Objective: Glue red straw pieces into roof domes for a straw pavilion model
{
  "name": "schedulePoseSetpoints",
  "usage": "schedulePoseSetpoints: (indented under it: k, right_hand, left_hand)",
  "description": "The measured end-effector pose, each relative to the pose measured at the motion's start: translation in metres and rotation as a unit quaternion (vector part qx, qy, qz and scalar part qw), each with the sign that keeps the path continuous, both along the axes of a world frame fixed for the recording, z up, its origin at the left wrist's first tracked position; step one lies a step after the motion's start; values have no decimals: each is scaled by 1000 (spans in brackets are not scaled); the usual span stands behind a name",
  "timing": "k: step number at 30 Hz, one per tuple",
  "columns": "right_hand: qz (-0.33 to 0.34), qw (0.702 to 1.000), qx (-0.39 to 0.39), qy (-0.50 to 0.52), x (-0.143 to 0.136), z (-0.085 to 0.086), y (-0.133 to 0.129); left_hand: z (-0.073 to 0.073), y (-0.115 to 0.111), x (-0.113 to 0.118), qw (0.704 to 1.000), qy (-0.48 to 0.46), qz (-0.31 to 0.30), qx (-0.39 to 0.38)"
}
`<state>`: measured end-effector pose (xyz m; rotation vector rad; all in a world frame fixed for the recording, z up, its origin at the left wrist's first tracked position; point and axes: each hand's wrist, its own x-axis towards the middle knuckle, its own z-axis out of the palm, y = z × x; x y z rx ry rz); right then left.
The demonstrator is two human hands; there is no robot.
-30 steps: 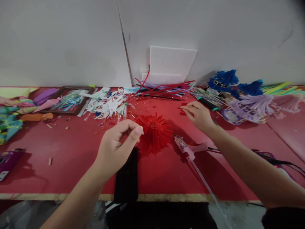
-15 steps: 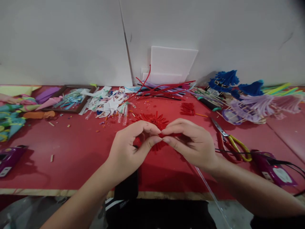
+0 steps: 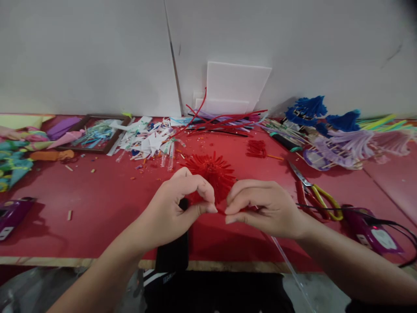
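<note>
My left hand (image 3: pixel 184 202) is closed in a pinch, thumb against fingertips. My right hand (image 3: pixel 265 206) pinches just beside it, with a narrow gap between the two. A short piece of red pipe cleaner (image 3: pixel 220 211) seems to run between the fingertips; most of it is hidden by my fingers. Just beyond the hands, a spiky red pipe cleaner flower (image 3: pixel 211 167) lies on the red table (image 3: pixel 114 226), its near side partly covered by my hands. Below my right hand, a clear thin rod (image 3: pixel 289 263) slants over the table's front edge.
Scissors with yellow handles (image 3: pixel 325 202) and a purple device with cables (image 3: pixel 371 230) lie at right. Behind are a small red bundle (image 3: pixel 256 148), loose red pipe cleaners (image 3: pixel 224 121), white scraps (image 3: pixel 151 139) and blue fringed pieces (image 3: pixel 343 121). A black object (image 3: pixel 172 254) sits at the front edge.
Both hands have come down toward me, and their fingertips, which were touching, are now slightly apart. More of the red flower shows behind them.
</note>
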<state>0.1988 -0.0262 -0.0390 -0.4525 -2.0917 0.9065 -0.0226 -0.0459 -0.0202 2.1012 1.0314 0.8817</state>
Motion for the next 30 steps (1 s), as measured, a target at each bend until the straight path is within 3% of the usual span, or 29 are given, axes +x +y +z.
schedulePoseSetpoints:
  k: [4,7,9,11,14,18,27,30]
  right_hand:
    - [65,997,19,-47,9,0,-1]
    - [69,997,12,-41,13,-1,-3]
    - [28,999,13,-23,15,-2,-6]
    - [-46,997,56,-33,17,-4,-10]
    - [-157,962,194,-107,19,-8,-15]
    - [-206,922,286,-158,20,-18,-14]
    - [-210,922,279,-166,15,-24,-5]
    - [-204,915,298,-177,13,-23,-2]
  left_hand:
    - [-4,-3,-7,999,5,-33,-9]
    - [-6,-5,-8,999,23,-45,-14]
    - [-9,-5,-6,999,22,-36,6]
    - [-13,-3,-3,997,21,18,70]
    - [-21,1,1,976,39,136,167]
    - [-26,5,4,964,53,202,164]
    - [-22,16,10,979,79,101,156]
    - [-24,18,9,980,73,96,157]
